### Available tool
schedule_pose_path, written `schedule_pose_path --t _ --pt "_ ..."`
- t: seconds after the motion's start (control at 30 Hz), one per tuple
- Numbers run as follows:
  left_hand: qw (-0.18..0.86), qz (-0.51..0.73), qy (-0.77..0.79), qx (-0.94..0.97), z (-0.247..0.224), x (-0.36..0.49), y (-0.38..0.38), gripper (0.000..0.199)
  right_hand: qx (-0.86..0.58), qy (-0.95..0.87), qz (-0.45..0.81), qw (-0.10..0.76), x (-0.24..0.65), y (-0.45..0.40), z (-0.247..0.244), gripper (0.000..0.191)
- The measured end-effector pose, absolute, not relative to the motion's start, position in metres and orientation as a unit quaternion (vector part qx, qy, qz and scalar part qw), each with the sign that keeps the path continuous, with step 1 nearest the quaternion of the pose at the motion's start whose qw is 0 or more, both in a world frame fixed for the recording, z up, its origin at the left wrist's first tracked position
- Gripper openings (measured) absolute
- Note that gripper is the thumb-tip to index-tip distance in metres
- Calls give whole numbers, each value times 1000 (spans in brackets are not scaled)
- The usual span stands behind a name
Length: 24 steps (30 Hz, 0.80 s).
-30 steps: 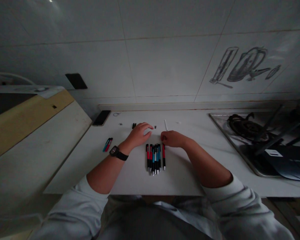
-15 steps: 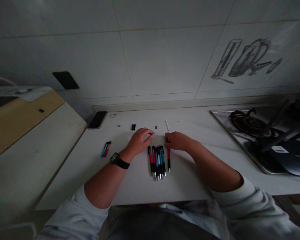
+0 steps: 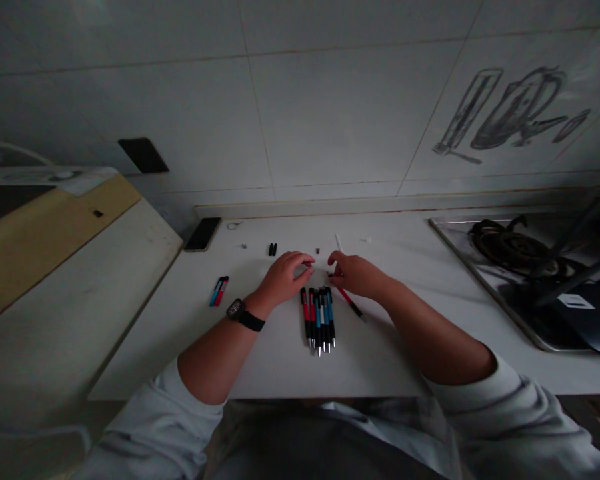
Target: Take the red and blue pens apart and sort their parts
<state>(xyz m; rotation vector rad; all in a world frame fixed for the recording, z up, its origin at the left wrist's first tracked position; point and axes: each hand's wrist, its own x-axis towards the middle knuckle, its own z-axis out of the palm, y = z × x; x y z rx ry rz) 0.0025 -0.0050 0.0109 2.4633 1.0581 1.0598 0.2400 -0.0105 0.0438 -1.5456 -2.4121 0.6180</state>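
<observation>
While your right hand pinches the red pen, your left hand looks empty, digits apart; bunched pens seem assembled, two barrels and black pieces loose.

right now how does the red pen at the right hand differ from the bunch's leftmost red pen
The slanted red pen angles its tip rightward, while the leftmost red pen points nearly straight toward the person. The right hand is at the slanted pen's upper end; no hand touches the leftmost pen. The leftmost pen is in the bunch, the slanted pen outside. Both are red with black grips.
</observation>
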Motion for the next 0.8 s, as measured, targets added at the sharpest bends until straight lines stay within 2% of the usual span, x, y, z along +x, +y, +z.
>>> schedule_pose_path --t 0.13,0.27,0.37,0.57,0.67,0.8 --pt "165 364 340 851 12 4 -6 22 -466 -781 334 247 235 -3 38 47" --pt "191 374 320 849 14 5 -6 8 -408 -762 396 310 231 -1 31 49" --pt "201 410 310 834 16 2 -4 6 -396 -768 399 305 234 -1 32 48" --pt "161 504 372 763 18 -12 8 7 -453 -799 303 253 246 6 40 29" --pt "149 497 394 758 18 -19 11 8 -474 -785 288 277 251 10 41 22" --pt "103 456 388 794 22 -22 9 21 -476 -784 287 278 254 12 43 25"
